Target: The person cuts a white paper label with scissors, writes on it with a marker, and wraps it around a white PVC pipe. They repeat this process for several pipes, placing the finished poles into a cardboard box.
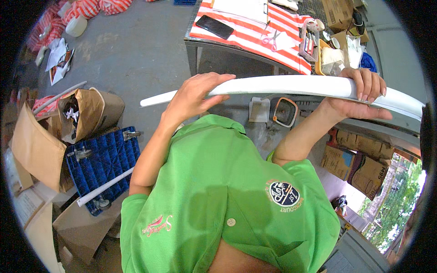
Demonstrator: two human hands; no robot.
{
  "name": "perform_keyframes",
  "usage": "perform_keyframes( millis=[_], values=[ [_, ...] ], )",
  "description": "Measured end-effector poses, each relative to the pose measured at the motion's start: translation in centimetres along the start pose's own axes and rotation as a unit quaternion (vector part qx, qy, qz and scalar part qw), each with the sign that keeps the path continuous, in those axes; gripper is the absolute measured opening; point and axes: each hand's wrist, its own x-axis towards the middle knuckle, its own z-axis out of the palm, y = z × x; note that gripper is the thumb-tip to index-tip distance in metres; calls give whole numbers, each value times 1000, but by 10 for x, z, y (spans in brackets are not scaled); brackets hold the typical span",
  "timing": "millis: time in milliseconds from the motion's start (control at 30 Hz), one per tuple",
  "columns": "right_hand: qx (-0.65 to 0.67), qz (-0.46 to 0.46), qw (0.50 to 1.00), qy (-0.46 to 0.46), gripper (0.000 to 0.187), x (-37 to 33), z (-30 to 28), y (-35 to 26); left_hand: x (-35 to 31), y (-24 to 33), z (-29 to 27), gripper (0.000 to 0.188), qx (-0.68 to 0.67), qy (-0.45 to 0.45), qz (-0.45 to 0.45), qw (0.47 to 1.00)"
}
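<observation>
A long, smooth white pole or tube (282,84) stretches across the view at chest height, from left of the middle to the right rim. My left hand (195,94) grips it near its narrow-looking left end, with the thumb and fingers on opposite sides. Farther right, my right hand (363,91) is wrapped over it, fingers curled round the top edge and thumb along the lower side. Its right end runs into the dark rim, so I cannot see where it stops. Whether it is hollow does not show.
Beyond the pole stands a table with a red-and-white striped cloth (250,29), a black phone (215,27), pink scissors (271,41) and a yellow basket (323,59). At left are a blue wheeled platform (116,152), a brown paper bag (86,113) and cardboard (38,145).
</observation>
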Motion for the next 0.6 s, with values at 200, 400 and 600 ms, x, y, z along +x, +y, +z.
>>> perform_keyframes(
  millis=[200, 400, 600],
  values=[
    [-134, -24, 988, 71, 48, -5, 10, 49, -26, 11, -30, 53, 75, 61, 22, 995],
    [-26, 76, 988, 128, 33, -59, -18, 121, -53, 15, -45, 54, 89, 44, -45, 994],
    [42, 57, 989, 126, 29, -79, -18, 151, -66, 16, -51, 48, -58, -35, -129, 989]
  ],
)
